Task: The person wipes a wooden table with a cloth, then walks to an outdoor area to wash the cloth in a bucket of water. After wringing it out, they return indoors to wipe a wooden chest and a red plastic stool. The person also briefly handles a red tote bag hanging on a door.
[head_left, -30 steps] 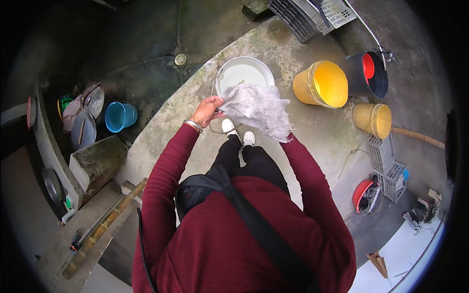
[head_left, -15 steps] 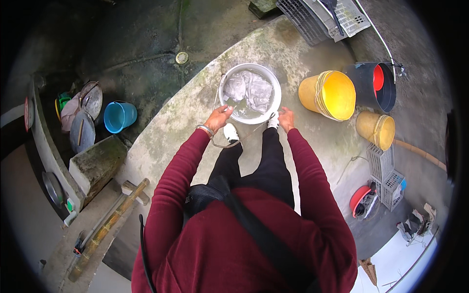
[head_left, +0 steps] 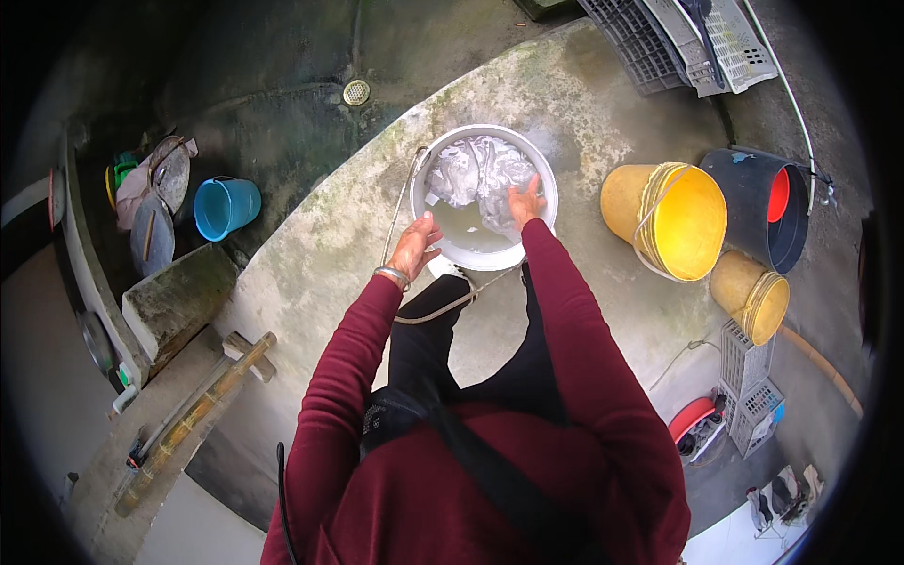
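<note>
A white bucket (head_left: 551, 202) stands before my feet on the concrete. Pale grey, wet cloth (head_left: 460, 174) lies in its murky water. My right hand (head_left: 526, 201) reaches over the right side of the rim with fingers spread, at the cloth's right part; whether it touches the cloth is hard to tell. Beside the near left rim, my left hand (head_left: 414, 248) is held with its fingers apart and nothing in them. A bracelet circles that wrist. The bucket's handle (head_left: 394, 202) hangs down the left side and loops toward me, past my left wrist.
To the right stand a large yellow bucket (head_left: 624, 202), a dark bin (head_left: 730, 174) with something red inside, and a smaller yellow bucket (head_left: 736, 282). Grey plastic crates (head_left: 650, 56) lean at the back right. A blue bucket (head_left: 247, 200) and a floor drain (head_left: 356, 92) are at left.
My right hand has moved from outside the near right rim to over the cloth inside the bucket. My left hand has come slightly nearer to me. The cloth has shifted in the water.
</note>
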Demonstrator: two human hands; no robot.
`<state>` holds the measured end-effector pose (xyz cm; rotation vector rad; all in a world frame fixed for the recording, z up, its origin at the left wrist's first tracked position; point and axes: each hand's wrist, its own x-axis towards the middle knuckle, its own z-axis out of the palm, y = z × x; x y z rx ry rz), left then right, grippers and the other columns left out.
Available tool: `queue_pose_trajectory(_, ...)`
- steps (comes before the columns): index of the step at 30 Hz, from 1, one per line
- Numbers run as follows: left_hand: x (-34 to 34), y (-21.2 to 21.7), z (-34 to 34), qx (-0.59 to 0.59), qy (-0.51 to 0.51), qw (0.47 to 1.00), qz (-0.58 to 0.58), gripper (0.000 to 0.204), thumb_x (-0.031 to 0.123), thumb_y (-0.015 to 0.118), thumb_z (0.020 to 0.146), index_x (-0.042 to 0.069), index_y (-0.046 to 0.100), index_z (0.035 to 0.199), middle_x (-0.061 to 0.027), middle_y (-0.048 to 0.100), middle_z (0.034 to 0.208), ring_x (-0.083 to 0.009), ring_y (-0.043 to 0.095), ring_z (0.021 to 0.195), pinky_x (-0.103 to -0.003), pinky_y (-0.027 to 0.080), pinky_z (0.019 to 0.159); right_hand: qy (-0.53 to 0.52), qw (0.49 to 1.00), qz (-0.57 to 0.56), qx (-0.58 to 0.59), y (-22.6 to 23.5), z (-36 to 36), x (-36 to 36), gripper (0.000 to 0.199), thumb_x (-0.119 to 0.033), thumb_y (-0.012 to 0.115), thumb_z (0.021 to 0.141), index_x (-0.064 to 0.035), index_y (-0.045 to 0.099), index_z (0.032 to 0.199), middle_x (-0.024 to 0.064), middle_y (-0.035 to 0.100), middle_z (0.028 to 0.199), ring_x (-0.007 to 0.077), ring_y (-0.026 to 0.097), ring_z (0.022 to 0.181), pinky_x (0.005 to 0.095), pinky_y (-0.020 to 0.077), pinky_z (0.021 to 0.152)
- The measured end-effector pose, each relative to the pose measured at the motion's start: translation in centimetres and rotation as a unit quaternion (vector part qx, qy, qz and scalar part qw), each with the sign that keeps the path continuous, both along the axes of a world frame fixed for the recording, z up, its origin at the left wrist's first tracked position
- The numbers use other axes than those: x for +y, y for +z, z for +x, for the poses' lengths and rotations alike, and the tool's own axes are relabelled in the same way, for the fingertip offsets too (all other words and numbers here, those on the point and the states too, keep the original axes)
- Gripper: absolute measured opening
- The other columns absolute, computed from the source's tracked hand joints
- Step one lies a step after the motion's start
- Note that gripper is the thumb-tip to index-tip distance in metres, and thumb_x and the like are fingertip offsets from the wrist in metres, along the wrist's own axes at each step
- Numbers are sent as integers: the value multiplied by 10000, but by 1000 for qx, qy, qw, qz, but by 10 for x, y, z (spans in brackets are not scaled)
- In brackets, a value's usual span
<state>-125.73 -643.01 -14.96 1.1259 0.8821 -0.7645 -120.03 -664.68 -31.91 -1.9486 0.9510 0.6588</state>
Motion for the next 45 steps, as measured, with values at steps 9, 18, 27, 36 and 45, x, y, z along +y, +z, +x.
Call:
queue_pose_trajectory(9,-8,-37,-3,17,19,1000,-13,792,570,480,870,87,201,1432,-155,314,1400,-263,360,1261,-438,348,1001,117,993,-23,-25,-3,15,15,633,-362,623,748,-172,446,1325,279,361,1300,426,386,1197,450,396,938)
queue_pose_trajectory(18,-30,-51,20,49,122,991,11,762,595,445,870,136,212,1431,-124,318,1405,-292,360,1254,-504,320,1008,166,952,170,-192,13,-13,71,516,-169,591,687,50,546,1152,299,454,1202,415,434,1160,388,370,990)
queue_pose_trajectory(27,-11,-73,27,2,151,882,-446,514,562,491,869,74,552,1017,-68,581,832,-198,584,775,-323,509,696,223,853,307,-359,197,-34,69,202,-137,617,743,51,567,799,253,537,886,374,533,796,417,440,695)
queue_pose_trajectory(36,-39,-37,43,-33,281,937,-203,276,341,491,912,86,565,835,-53,576,734,-195,585,670,-317,477,621,182,811,92,-548,162,-3,95,78,-87,590,794,-11,604,783,153,577,651,315,591,602,378,493,589)
queue_pose_trajectory(45,-53,-37,31,-68,134,987,-55,394,393,489,919,67,514,1138,-82,573,1085,-212,548,1016,-467,433,885,293,934,-68,-191,59,27,27,465,-445,440,899,-23,622,832,240,604,870,402,581,830,488,451,726)
